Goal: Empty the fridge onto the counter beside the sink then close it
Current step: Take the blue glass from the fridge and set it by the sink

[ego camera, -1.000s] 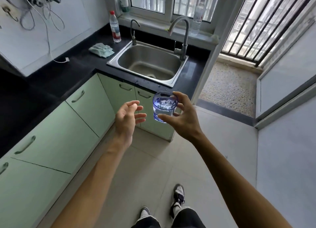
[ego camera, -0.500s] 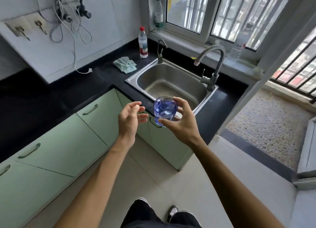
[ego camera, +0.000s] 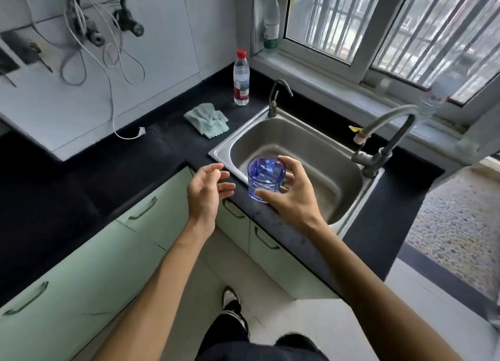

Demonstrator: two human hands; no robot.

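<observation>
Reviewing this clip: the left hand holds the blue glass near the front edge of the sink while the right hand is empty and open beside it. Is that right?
Not quite: the hands are swapped. In the head view the right hand holds the blue glass near the front edge of the sink, while the left hand is empty and open beside it.

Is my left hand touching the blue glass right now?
Apart. The head view shows dark counter between the left hand fingertips and the blue glass; only the right hand holds it.

Head-worn view, downward over sink
</observation>
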